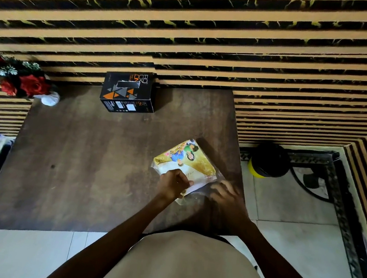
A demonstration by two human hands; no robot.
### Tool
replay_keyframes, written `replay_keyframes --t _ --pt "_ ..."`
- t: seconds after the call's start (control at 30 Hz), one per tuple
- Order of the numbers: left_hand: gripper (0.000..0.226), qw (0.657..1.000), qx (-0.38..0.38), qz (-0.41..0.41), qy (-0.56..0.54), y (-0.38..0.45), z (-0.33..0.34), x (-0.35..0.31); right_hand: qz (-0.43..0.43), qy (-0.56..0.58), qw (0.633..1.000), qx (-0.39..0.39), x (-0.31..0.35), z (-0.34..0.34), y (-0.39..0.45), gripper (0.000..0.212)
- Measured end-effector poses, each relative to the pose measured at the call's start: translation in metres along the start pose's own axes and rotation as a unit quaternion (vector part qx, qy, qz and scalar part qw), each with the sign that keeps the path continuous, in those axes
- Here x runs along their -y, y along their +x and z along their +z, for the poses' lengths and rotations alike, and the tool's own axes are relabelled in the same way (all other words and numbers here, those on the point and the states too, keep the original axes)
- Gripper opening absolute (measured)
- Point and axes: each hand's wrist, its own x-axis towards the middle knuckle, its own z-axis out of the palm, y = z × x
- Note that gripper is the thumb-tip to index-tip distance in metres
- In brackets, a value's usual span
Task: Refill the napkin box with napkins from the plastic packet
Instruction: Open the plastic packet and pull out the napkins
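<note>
The person is standing at the near edge of the brown table [64,171], both arms reaching forward. The left hand [174,184] is pinching the near end of the plastic packet [185,162], fingers curled on its wrapper. The right hand [224,195] is resting just beside it on the clear plastic flap, fingers loosely bent; whether it is gripping, I cannot tell. Well beyond, the black napkin box [128,92] is sitting at the table's far edge, with red flowers [22,79] off to its left.
</note>
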Motion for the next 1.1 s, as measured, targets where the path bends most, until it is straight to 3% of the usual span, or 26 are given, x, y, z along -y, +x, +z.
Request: replay_keyframes --t 0.07,0.13,0.2,0.23,0.27,0.33,0.43,0.47,0.53,0.63,0.73,0.8,0.9,1.0,1.1 --pt "0.023 1.0 0.009 0.007 -0.009 -0.004 0.002 -0.003 -0.029 -0.019 0.999 0.025 0.001 -0.002 0.002 0.017" --pt "0.023 0.999 0.029 0.017 -0.016 -0.007 0.004 -0.006 0.0 0.01 0.999 0.031 0.006 -0.003 0.004 0.016" --pt "0.022 0.999 0.04 0.023 -0.018 -0.008 0.006 -0.01 0.125 0.123 0.984 0.026 0.019 -0.009 0.011 0.04" --pt "0.021 0.999 0.043 0.026 -0.021 -0.009 0.008 -0.011 0.218 0.2 0.954 0.045 0.026 -0.012 0.017 0.042" --pt "0.02 0.998 0.044 0.028 -0.022 -0.011 0.008 -0.013 0.304 0.277 0.909 0.071 0.03 -0.014 0.023 0.038" --pt "0.019 0.998 0.046 0.035 -0.025 -0.011 0.01 -0.016 0.448 0.419 0.783 0.1 0.036 -0.014 0.036 0.038" --pt "0.018 0.997 0.059 0.054 -0.003 -0.011 0.012 -0.018 0.599 0.593 0.534 0.066 0.041 -0.004 0.052 0.032" --pt "0.017 0.996 0.067 0.065 0.014 -0.011 0.011 -0.018 0.628 0.612 0.478 0.049 0.041 0.0 0.055 0.032" --pt "0.013 0.99 0.102 0.088 0.049 -0.01 0.009 -0.018 0.65 0.633 0.421 0.025 0.038 0.008 0.059 0.033" --pt "0.011 0.986 0.14 0.069 0.054 0.0 0.002 -0.015 0.656 0.639 0.401 0.013 0.036 0.01 0.068 0.031" --pt "0.009 0.995 0.019 0.071 0.063 0.018 -0.009 -0.006 0.654 0.623 0.429 0.021 0.033 0.013 0.075 0.036" --pt "0.035 0.981 -0.046 0.077 0.174 0.035 -0.022 0.002 0.642 0.622 0.447 0.026 0.032 0.017 0.08 0.043" --pt "0.063 0.973 -0.01 0.021 0.228 0.05 -0.04 0.008 0.626 0.647 0.433 0.041 0.036 0.01 0.085 0.05" --pt "0.063 0.979 0.029 0.011 0.199 0.056 -0.043 0.014 0.597 0.688 0.41 0.038 0.035 0.008 0.09 0.051" --pt "0.06 0.981 0.022 0.019 0.192 0.055 -0.04 0.017 0.578 0.685 0.441 0.038 0.03 0.016 0.091 0.043"
